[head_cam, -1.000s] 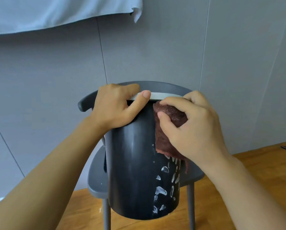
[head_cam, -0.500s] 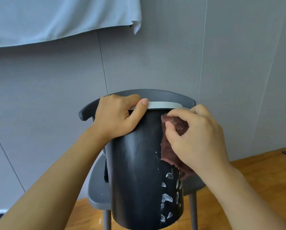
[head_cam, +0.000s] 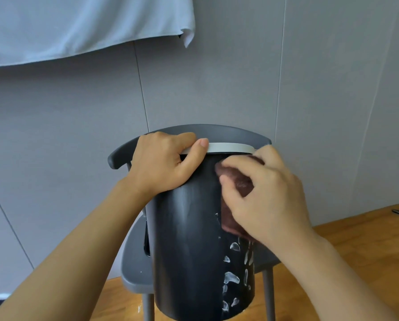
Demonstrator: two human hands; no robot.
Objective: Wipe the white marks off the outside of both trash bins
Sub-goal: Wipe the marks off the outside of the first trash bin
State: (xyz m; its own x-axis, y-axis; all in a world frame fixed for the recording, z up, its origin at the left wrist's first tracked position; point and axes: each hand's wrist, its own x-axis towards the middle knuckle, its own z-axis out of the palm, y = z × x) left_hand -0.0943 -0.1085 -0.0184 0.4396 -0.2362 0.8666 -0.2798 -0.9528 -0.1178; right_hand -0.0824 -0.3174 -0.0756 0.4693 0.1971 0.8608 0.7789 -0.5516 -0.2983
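Your left hand (head_cam: 164,163) grips the tall black plastic bin's (head_cam: 189,239) rim; your right hand (head_cam: 263,195) clamps a maroon cloth (head_cam: 241,184) high; white chalky marks (head_cam: 232,278) remain lower right.

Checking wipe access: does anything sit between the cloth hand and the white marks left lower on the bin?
Nothing visible does. The right hand holds the cloth against the bin directly above the white marks, with bare bin wall between.
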